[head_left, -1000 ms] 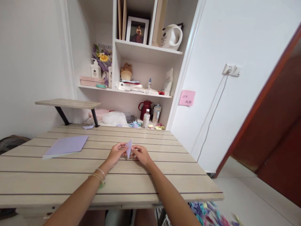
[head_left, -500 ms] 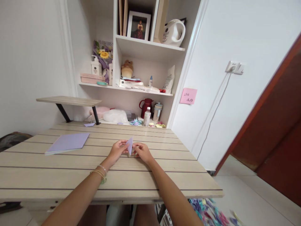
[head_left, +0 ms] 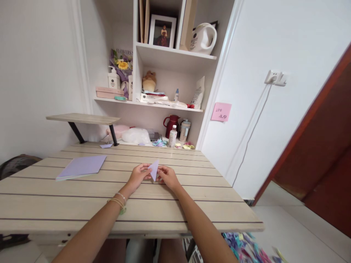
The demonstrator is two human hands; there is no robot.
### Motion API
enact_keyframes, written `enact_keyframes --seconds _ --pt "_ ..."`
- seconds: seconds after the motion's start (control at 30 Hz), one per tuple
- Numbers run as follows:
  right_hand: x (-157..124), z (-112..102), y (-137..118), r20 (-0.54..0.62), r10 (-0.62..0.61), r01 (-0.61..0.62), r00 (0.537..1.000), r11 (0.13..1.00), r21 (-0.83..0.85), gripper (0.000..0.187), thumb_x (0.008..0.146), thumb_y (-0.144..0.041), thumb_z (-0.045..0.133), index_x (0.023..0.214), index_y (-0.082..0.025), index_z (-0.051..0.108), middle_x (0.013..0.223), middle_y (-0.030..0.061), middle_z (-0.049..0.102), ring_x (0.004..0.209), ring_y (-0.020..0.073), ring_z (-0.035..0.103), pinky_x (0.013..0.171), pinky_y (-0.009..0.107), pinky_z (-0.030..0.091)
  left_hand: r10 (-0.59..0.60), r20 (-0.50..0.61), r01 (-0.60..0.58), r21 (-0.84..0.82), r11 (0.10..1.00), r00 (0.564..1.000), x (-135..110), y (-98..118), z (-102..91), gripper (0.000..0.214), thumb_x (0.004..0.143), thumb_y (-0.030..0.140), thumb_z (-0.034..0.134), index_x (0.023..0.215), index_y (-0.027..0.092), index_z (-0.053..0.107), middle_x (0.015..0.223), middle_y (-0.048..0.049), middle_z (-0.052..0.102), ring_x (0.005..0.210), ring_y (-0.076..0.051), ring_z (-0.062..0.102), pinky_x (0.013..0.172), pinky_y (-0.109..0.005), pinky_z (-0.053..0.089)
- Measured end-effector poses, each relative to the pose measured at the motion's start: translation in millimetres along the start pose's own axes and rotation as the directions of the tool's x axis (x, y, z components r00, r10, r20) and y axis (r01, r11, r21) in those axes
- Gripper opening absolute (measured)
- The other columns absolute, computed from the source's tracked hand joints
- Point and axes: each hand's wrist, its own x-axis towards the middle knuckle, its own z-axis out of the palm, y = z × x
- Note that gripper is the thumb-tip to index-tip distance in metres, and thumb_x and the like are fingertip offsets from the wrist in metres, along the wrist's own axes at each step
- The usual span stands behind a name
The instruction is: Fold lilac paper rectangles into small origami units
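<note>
A small folded piece of purple paper, shaped like a triangle, is held up between my two hands just above the table. My left hand pinches its left side, the thumb lying on the near face. On the other side my right hand is closed at the paper's right edge, with some fingertips hidden behind it. Farther left on the slatted wooden table lies a stack of purple paper sheets, with a paler sheet showing underneath.
A small raised shelf on black legs stands at the back left, a folded purple piece beside it. Along the back are a plastic bag, a clear bottle and a red jug. Colourful paper pieces lie on the floor.
The purple paper has turned so more of its face shows toward me. Both hands stay on it. The whole view has shifted slightly.
</note>
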Motion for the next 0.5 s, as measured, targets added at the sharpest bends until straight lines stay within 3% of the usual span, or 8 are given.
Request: enact_keyframes --seconds 0.3,0.5 --pt "1.7 -3.8 0.0 -0.172 -0.075 0.063 0.982 0.995 -0.073 0.029 0.065 -0.026 0.054 0.091 -0.016 0.059 0.064 0.0002 0.062 0.051 0.0144 0.060 0.041 0.022 0.048 -0.062 0.090 0.064 -0.012 0.998 0.994 -4.1 6.0 0.6 0.031 0.067 0.024 0.068 0.095 0.013 0.060 0.078 -0.0088 0.069 0.066 -0.015 0.066 0.064 -0.027 0.054" --pt "-1.0 -2.5 -2.8 -0.093 -0.169 0.156 0.981 0.978 -0.138 0.020 0.063 -0.023 0.055 0.082 -0.017 0.060 0.067 -0.0001 0.061 0.051 0.0132 0.058 0.043 0.021 0.046 -0.090 0.164 0.096 -0.029 0.995 0.982 -5.3 5.9 1.3 0.036 0.066 0.028 0.069 0.098 0.013 0.060 0.084 -0.0105 0.069 0.070 -0.017 0.066 0.066 -0.029 0.054"
